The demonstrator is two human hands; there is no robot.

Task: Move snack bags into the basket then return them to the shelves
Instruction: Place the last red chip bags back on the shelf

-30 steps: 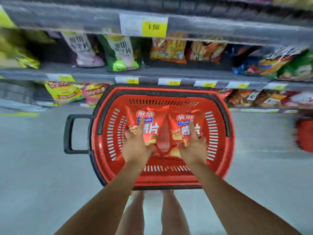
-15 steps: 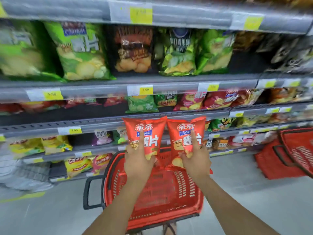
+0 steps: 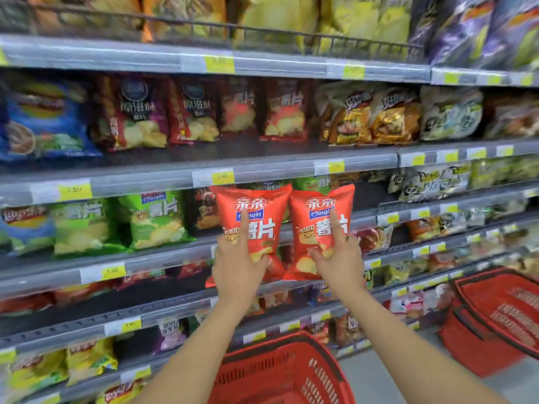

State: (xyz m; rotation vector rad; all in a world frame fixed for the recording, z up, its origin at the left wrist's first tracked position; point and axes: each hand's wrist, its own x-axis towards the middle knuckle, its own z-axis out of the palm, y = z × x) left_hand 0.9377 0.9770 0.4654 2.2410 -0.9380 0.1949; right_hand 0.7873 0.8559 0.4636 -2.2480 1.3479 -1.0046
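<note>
I hold two red potato chip bags upright, side by side, in front of the shelves. My left hand [image 3: 237, 269] grips the left red bag [image 3: 253, 225] from below. The right red bag [image 3: 316, 231] is held by my right hand [image 3: 339, 262], with the index finger stretched up its front. Both bags hang level with the shelf of green chip bags [image 3: 154, 220]. The red basket [image 3: 280, 371] stands on the floor below my forearms, partly hidden by them, and what I see of its inside holds no bags.
Grey shelves [image 3: 262, 167] with yellow price tags run across the whole view, packed with snack bags. One shelf up stand matching red chip bags [image 3: 284, 112]. A stack of red baskets [image 3: 495, 316] sits on the floor at the right.
Both hands lifted the two red bags out of the basket and raised them to shelf height. My view has tilted up from the floor to the shelves.
</note>
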